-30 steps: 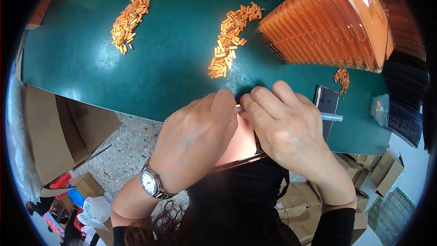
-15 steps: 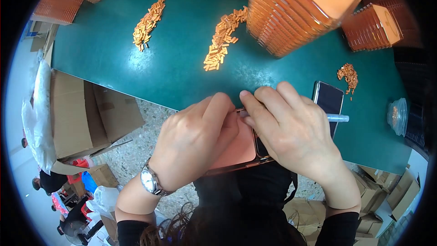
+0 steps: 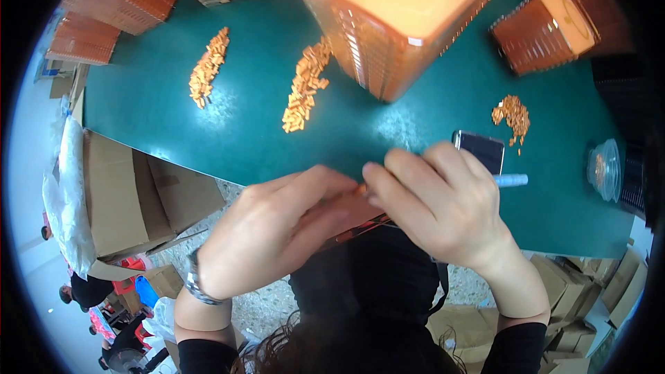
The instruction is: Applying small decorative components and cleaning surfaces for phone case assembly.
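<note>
Close to my body, at the near edge of the table, a pinkish-orange phone case [image 3: 361,213] is tilted so that mostly its lower edge shows. My left hand [image 3: 267,232] is closed around its left side, fingers bent over it. My right hand [image 3: 440,208] has thumb and forefinger pinched at the case's upper edge, beside a small orange bit [image 3: 361,189]. A light-blue pen-like stick [image 3: 511,180] is tucked in the right hand and juts out to the right. The fingers cover much of the case.
Tall stacks of orange cases [image 3: 388,41] stand at the far side, with another stack [image 3: 544,31] at right. Small orange pieces lie in piles [image 3: 305,90]. A phone [image 3: 481,151] and a clear round tub [image 3: 604,170] are at right. An open carton [image 3: 114,194] stands left of the table.
The phone case has tipped from face-up to nearly edge-on. My left hand has shifted left and a little down. The table's contents appear shifted as my head turned.
</note>
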Demonstrator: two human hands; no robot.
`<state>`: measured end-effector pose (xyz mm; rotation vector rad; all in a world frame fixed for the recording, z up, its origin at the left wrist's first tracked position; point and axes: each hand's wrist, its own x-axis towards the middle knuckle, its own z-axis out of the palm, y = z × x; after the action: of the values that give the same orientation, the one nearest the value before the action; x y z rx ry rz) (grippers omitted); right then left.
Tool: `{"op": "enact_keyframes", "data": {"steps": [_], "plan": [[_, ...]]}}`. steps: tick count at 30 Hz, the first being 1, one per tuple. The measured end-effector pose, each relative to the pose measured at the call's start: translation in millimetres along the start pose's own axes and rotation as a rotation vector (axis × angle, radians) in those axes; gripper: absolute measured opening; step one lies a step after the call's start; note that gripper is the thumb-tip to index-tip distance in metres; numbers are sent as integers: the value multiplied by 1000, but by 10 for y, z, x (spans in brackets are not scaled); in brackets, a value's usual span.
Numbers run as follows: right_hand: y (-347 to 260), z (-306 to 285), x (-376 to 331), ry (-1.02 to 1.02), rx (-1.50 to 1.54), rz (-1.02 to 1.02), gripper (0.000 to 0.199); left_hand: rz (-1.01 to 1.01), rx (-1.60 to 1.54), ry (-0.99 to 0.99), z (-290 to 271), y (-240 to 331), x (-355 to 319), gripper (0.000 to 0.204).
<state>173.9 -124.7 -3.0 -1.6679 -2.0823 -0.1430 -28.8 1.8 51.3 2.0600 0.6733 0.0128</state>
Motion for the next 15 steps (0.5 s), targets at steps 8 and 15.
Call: {"op": "enact_keyframes", "data": {"steps": [8,15], "plan": [[169,-283,9,436,-143,-154,29,-223,-588,-431,-267,-6,29,68],[1124,-644,-612,452,-195,137,52,-168,-407,-227,-361,338,-65,89]]}}
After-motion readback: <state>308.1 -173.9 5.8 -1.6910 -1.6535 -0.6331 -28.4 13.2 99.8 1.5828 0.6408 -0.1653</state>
